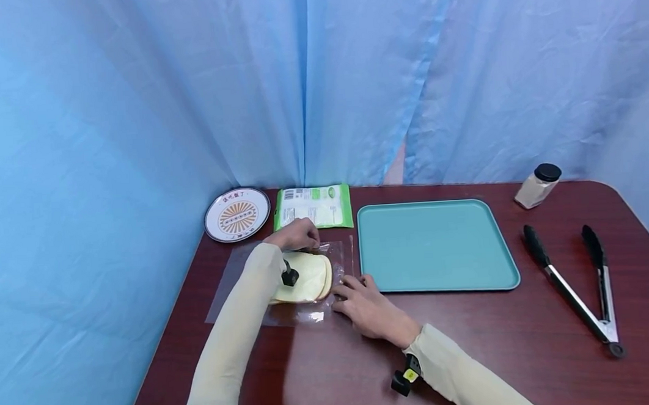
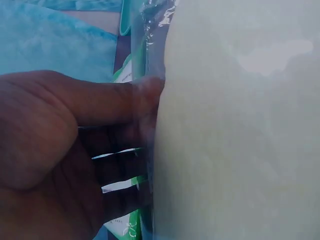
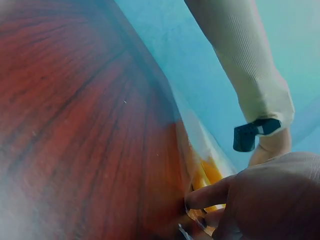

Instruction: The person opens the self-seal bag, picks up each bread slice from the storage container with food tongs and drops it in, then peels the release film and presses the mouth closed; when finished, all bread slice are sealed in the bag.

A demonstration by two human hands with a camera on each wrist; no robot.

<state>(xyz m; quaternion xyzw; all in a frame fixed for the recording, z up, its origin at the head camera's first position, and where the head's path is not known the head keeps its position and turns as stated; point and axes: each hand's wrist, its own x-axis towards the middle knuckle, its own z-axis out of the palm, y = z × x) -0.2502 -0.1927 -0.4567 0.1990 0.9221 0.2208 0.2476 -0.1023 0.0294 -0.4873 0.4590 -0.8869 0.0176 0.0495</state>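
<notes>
A stack of pale, flat bread-like slices (image 1: 309, 277) lies inside clear plastic film (image 1: 235, 286) at the left of the table. My left hand (image 1: 295, 234) is at the stack's far edge. In the left wrist view, its thumb and fingers (image 2: 107, 102) pinch the film right beside the top slice (image 2: 235, 125). My right hand (image 1: 371, 310) is at the film's near right side, its fingers bent onto the edge. Up close in the right wrist view, the right fingers (image 3: 210, 195) hold the film edge beside something yellow (image 3: 211, 170); its thumb is hidden.
A teal tray (image 1: 431, 246) lies right of the film. Behind stand a patterned plate (image 1: 237, 215) and a green-and-white packet (image 1: 314, 207). Black-tipped tongs (image 1: 577, 296) lie spread at the right, near a black-lidded jar (image 1: 537, 186). Blue curtains (image 1: 351, 85) border the table.
</notes>
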